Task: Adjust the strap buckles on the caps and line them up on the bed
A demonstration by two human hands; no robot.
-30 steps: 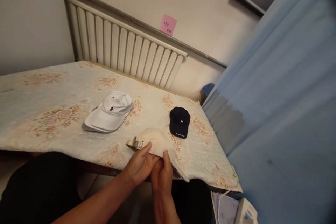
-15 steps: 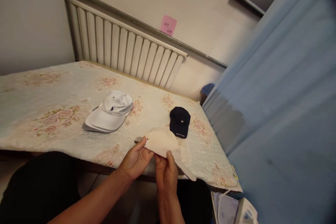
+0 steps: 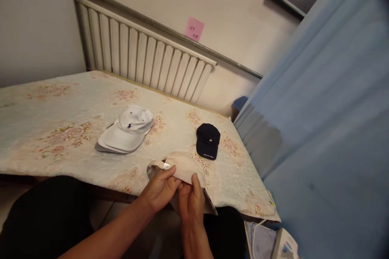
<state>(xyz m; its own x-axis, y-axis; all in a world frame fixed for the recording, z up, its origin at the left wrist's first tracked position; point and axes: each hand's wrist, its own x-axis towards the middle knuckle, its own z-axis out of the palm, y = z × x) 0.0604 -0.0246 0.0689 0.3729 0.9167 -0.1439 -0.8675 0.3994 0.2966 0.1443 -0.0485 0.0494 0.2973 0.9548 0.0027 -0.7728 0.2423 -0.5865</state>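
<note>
Both my hands grip a beige cap (image 3: 186, 166) over the near edge of the bed-like surface. My left hand (image 3: 162, 188) pinches its rim beside a small white label (image 3: 166, 166), thumb on top. Close by on the right, my right hand (image 3: 193, 198) has its thumb pressed on the cap's side, the other fingers underneath. The cap's strap shows at its left end; its brim, partly hidden, points down to the right. Beyond the hands lies a black cap (image 3: 208, 141) with small white lettering. To the left sits a white cap (image 3: 129, 128) with a dark emblem, apparently resting on another cap.
A floral cloth (image 3: 91, 105) covers the surface. Behind it are a white radiator (image 3: 142, 48) and a pink note (image 3: 194, 29) on the wall. A blue curtain (image 3: 322, 121) hangs on the right. A white box (image 3: 285, 245) stands low at the right.
The beige cap has been tilted and turned in my hands, so its brim hangs lower and the inner label and strap show more. The black and white caps have not moved.
</note>
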